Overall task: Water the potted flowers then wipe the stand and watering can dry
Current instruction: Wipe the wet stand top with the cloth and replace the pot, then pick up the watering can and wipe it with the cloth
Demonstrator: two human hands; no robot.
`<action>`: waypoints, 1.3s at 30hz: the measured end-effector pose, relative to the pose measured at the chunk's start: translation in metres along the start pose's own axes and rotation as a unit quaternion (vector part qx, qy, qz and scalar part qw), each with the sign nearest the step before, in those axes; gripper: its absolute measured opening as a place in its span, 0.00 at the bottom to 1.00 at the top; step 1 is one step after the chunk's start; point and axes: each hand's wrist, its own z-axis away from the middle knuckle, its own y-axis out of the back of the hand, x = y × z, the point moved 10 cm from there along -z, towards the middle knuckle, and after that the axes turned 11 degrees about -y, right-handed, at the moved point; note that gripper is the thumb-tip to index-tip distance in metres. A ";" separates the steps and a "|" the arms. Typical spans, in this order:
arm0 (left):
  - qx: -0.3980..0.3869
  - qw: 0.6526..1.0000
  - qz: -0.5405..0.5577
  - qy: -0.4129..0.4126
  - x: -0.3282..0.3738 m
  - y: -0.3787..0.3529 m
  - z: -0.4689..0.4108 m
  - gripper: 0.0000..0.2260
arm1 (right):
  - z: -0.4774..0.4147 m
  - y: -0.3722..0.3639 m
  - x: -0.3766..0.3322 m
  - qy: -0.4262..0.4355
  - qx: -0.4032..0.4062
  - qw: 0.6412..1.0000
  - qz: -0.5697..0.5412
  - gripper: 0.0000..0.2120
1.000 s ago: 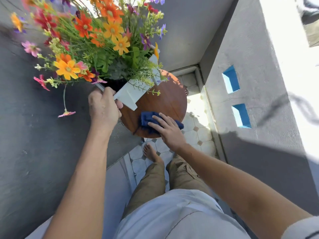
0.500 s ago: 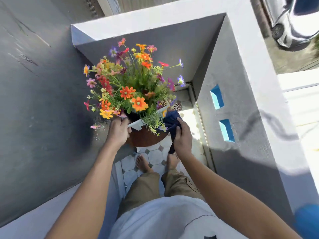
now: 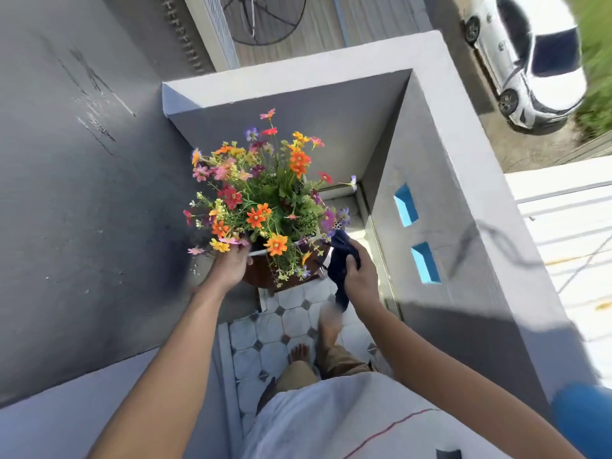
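The left hand [image 3: 231,266] grips the white pot [image 3: 256,252] of flowers [image 3: 261,197] above the stand [image 3: 265,274]; the right hand [image 3: 361,276], beside the stand, clutches a dark blue cloth [image 3: 339,260].

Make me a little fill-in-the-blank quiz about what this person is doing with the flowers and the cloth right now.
1. The right hand grips a dark ____ cloth.
2. The left hand holds the white pot at its ____.
3. The potted flowers stand on a round ____ stand.
4. The floor under the bare feet is covered with ____.

Missing words: blue; rim; brown; tiles
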 end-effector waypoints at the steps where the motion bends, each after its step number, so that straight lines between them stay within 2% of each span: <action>1: 0.012 1.000 0.017 0.002 0.001 0.002 0.004 0.18 | 0.005 0.001 -0.002 0.004 0.007 1.000 0.003 0.19; 4: 0.004 1.000 0.013 0.004 0.000 0.004 0.017 0.17 | 0.021 0.007 -0.007 0.002 0.021 1.000 -0.006 0.20; 7: -0.053 0.997 -0.052 0.028 -0.012 -0.005 0.039 0.18 | 0.047 0.019 -0.018 0.000 0.024 0.999 -0.028 0.19; 9: -0.076 0.994 -0.078 0.001 0.006 -0.011 0.056 0.18 | 0.067 0.035 -0.027 0.004 0.032 0.998 -0.046 0.19; 13: -0.073 0.985 -0.072 -0.141 0.104 -0.022 0.091 0.13 | 0.115 0.086 -0.046 0.034 0.072 0.992 -0.103 0.19; 18: -0.058 0.952 0.017 -0.300 0.235 -0.046 0.140 0.09 | 0.177 0.180 -0.072 0.097 0.134 0.973 -0.159 0.18; 21: -0.093 0.931 0.109 -0.336 0.306 -0.078 0.185 0.08 | 0.224 0.264 -0.084 0.150 0.204 0.948 -0.195 0.18; 24: -0.163 0.906 0.185 -0.344 0.360 -0.128 0.228 0.08 | 0.276 0.348 -0.086 0.197 0.269 0.913 -0.233 0.17; 26: -0.220 0.889 0.221 -0.334 0.393 -0.176 0.266 0.08 | 0.312 0.406 -0.073 0.220 0.309 0.887 -0.262 0.16; 31: -0.358 0.859 0.303 -0.205 0.424 -0.293 0.358 0.09 | 0.365 0.509 -0.019 0.228 0.372 0.842 -0.318 0.17; 36: -0.398 0.836 0.375 -0.036 0.414 -0.408 0.417 0.11 | 0.383 0.574 0.050 0.191 0.410 0.825 -0.339 0.17; 39: -0.365 0.821 0.437 0.049 0.406 -0.460 0.433 0.12 | 0.380 0.596 0.087 0.165 0.405 0.834 -0.337 0.16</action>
